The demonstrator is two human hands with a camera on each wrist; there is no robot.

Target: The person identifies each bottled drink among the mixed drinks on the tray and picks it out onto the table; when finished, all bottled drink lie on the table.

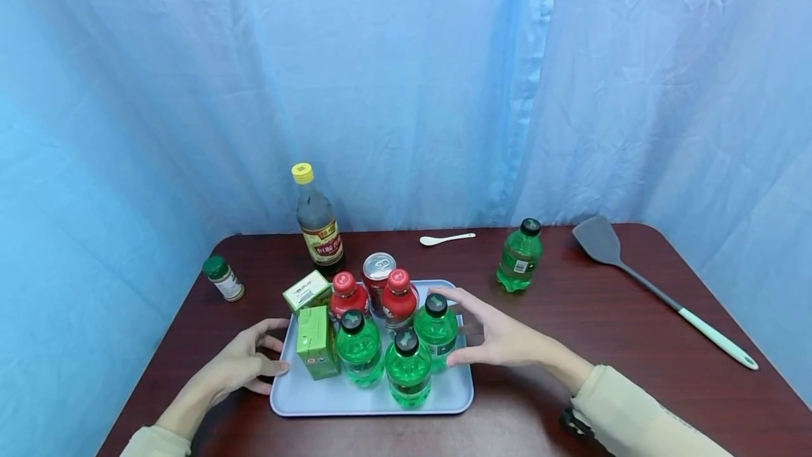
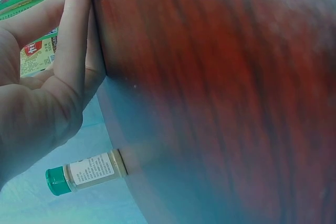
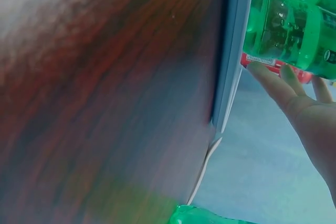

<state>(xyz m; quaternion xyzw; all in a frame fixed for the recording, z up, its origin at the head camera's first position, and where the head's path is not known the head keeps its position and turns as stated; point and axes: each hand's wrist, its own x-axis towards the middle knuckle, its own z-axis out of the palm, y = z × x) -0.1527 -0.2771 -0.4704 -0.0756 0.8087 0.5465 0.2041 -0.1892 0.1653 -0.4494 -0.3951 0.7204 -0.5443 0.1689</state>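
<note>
At the left rim of a pale blue tray, my left hand touches the edge with its fingertips. My right hand is spread around the near-right green bottle, thumb in front and forefinger behind its black cap, with a gap before the palm. Two more green bottles stand on the tray. Behind them are red-capped bottles and a drink can. A green carton stands at the left, and a second carton is behind it, its base hidden.
A yellow-capped sauce bottle stands behind the tray, and a green-lidded spice jar is at the far left. Another green bottle, a white spoon and a spatula are on the dark wooden table. Blue curtains surround it.
</note>
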